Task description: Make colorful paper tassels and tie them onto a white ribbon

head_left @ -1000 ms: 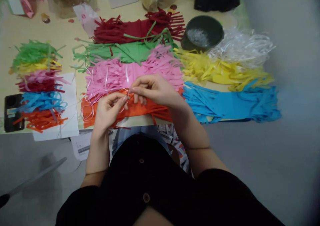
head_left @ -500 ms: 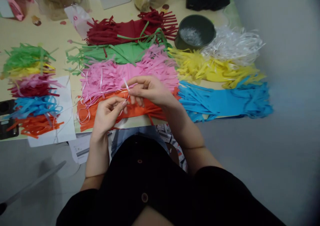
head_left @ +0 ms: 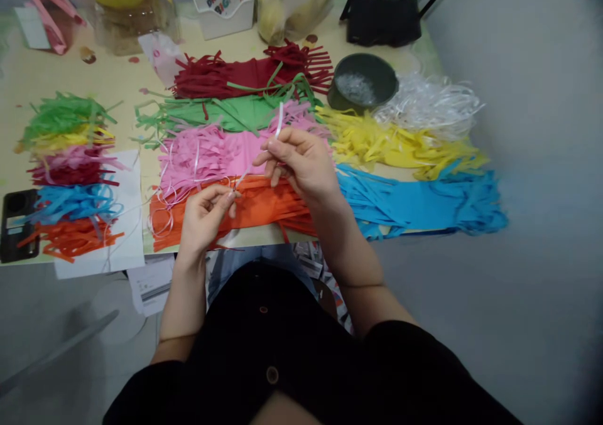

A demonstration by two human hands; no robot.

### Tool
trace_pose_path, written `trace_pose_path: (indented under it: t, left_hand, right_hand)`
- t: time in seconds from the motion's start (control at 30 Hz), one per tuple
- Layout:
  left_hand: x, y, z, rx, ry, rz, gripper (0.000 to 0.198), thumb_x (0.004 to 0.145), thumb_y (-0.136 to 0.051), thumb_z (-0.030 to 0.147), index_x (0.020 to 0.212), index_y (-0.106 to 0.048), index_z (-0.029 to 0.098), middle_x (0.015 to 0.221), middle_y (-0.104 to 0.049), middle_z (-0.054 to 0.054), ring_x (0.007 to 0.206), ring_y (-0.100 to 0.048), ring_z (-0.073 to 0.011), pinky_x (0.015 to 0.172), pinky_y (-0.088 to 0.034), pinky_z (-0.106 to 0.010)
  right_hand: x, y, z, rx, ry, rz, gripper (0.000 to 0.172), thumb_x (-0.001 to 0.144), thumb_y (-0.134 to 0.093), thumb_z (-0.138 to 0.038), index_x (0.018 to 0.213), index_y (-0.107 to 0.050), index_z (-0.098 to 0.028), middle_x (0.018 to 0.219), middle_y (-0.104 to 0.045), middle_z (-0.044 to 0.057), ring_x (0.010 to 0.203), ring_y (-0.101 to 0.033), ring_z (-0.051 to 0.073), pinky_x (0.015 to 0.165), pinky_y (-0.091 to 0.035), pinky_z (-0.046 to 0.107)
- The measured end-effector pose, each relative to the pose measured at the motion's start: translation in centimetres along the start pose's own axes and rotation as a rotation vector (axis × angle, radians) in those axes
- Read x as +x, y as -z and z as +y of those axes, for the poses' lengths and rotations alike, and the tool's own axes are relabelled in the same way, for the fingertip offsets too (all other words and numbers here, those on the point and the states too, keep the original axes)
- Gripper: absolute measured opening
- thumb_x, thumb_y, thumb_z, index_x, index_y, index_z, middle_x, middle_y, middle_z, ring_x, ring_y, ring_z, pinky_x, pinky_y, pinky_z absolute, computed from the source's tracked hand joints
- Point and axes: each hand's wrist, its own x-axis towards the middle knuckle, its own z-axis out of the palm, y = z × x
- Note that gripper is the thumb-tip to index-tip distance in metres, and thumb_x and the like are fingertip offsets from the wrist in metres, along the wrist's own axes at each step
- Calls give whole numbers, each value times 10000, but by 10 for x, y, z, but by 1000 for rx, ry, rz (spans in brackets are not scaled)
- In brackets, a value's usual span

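My right hand (head_left: 301,161) pinches a narrow white ribbon (head_left: 280,120), whose free end sticks up above the fingertips. The ribbon runs down slantwise to my left hand (head_left: 205,215), where thumb and forefinger press together on it. A thin dark sliver shows at the left fingertips, too small to name. Both hands are over the orange fringed strip (head_left: 254,208) and the pink fringed strip (head_left: 245,145). Loops of thin pale ribbon (head_left: 162,221) lie left of my left hand on the orange and pink strips.
Green (head_left: 240,112), dark red (head_left: 235,76), yellow (head_left: 400,139) and blue fringed strips (head_left: 419,193) cover the table. A dark bowl (head_left: 389,80) with clear bits stands beside white shredded strands (head_left: 428,108). Small fringe bundles (head_left: 75,202) and a phone (head_left: 12,236) lie left; a black router (head_left: 384,22) stands behind.
My right hand has moved up and away from the left, drawing the white ribbon out between them. My left hand stays in nearly the same place. The view has tipped slightly upward.
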Motion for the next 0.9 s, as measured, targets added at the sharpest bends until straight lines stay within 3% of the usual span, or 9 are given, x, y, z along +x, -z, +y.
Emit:
trace_pose_path:
  t: [0.27,0.5,0.77,0.83,0.9]
  left_hand:
    - [-2,-1,2,47,-29,26,288,824,-745,432,768,-716,151,552,-546,14,495,-438,-88,489,-317,-221]
    - [-1,2,2,57,-24,26,257,842,-720,398,768,-708,152,566,-549,16,510,-445,-92,510,-328,-225]
    - [1,-2,1,28,-55,122,285,838,-731,439,788,-712,159,564,-561,19,474,-428,-80,468,-306,-220]
    - [1,-3,0,-80,-36,171,294,808,-766,446,788,-711,158,556,-572,26,419,-364,-53,419,-253,-205]
    - [3,-3,0,-260,-17,215,322,753,-816,454,793,-710,152,556,-593,27,373,-287,-27,377,-199,-185]
  right_hand:
    - [-11,-16,-15,-137,109,19,435,869,-652,-609,850,-531,-191,850,-639,22,948,-712,150,747,-590,228]
    - [-12,-24,-15,-105,173,15,392,890,-655,-559,821,-548,-188,838,-653,20,894,-721,146,830,-605,287]
    - [-28,-29,-16,-218,265,14,295,950,-620,-463,823,-602,-197,843,-674,31,898,-725,167,887,-591,334]
    - [-36,-27,-22,-314,320,-56,277,964,-604,-442,840,-627,-196,861,-710,46,882,-724,168,879,-587,328]
    - [-45,-27,-24,-418,411,-223,215,978,-599,-359,859,-658,-189,890,-742,59,869,-720,158,859,-577,297]
